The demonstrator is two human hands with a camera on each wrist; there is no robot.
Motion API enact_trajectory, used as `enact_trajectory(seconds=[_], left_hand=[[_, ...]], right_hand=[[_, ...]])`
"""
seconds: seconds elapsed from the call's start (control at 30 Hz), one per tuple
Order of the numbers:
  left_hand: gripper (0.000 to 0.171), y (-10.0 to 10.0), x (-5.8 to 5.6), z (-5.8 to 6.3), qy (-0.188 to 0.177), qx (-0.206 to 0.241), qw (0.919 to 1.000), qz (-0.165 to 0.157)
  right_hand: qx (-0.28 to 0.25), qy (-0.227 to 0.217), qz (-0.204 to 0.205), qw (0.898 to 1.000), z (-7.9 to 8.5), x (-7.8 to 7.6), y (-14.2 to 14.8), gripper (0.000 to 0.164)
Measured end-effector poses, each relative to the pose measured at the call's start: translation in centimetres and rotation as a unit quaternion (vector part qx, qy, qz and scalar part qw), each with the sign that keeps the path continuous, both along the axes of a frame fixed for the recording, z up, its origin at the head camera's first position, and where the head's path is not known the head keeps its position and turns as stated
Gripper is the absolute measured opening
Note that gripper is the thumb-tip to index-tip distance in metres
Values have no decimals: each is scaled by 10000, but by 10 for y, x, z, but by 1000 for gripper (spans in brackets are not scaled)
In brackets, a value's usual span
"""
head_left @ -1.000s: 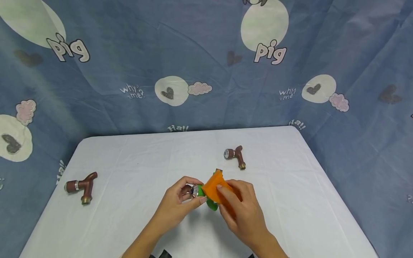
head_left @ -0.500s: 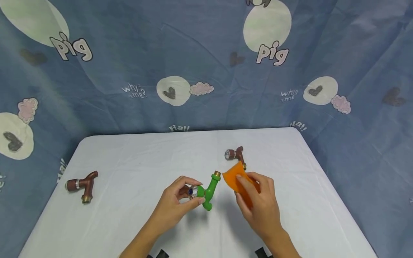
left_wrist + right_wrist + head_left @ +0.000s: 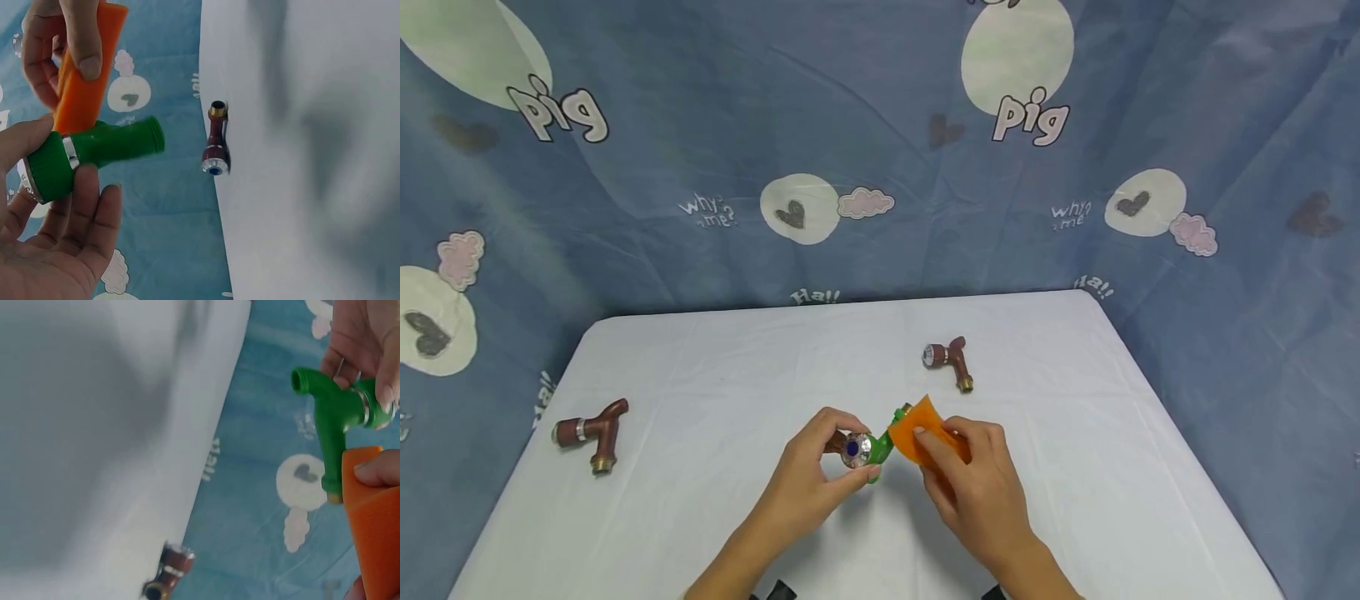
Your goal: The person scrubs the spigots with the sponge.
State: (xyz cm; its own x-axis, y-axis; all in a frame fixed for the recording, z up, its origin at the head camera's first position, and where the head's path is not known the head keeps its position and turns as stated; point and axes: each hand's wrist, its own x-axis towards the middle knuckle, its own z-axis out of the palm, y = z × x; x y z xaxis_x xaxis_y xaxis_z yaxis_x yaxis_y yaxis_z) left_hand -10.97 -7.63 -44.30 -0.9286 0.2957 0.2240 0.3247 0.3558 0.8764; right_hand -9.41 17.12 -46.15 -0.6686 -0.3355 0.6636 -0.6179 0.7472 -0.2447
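Observation:
In the head view my left hand holds a green faucet above the table, thumb and fingers round its knob end. The knob's silver cap with a blue centre faces the camera. My right hand pinches a folded orange cloth that hides part of the faucet's body. From the right wrist, the cloth lies against the side of the straight pipe, near its brass end, while the curved spout is bare. The left wrist view shows the green spout pointing away from the left palm.
A brown faucet lies on the left of the white-covered table. Another, smaller-looking brown faucet lies behind the hands, right of centre. A blue printed curtain hangs beyond the table's back and side edges.
The cloth moved off the faucet to the right, then came back left against it. My left hand has tilted the faucet so the knob cap faces the camera more.

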Motion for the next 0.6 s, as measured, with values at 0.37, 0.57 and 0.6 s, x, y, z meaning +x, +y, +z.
enact_trajectory(seconds=[0.37,0.57,0.6], left_hand=[[47,3,0,-2,660,-382,9970,149],[46,10,4,2,800,-759,9938,169],[46,11,4,2,832,-816,9930,176]], right_hand=[[-317,44,-174,9993,-3,2,-2,38],[70,80,-153,9998,-4,6,-15,37],[98,54,-228,9997,-5,7,-14,42]])
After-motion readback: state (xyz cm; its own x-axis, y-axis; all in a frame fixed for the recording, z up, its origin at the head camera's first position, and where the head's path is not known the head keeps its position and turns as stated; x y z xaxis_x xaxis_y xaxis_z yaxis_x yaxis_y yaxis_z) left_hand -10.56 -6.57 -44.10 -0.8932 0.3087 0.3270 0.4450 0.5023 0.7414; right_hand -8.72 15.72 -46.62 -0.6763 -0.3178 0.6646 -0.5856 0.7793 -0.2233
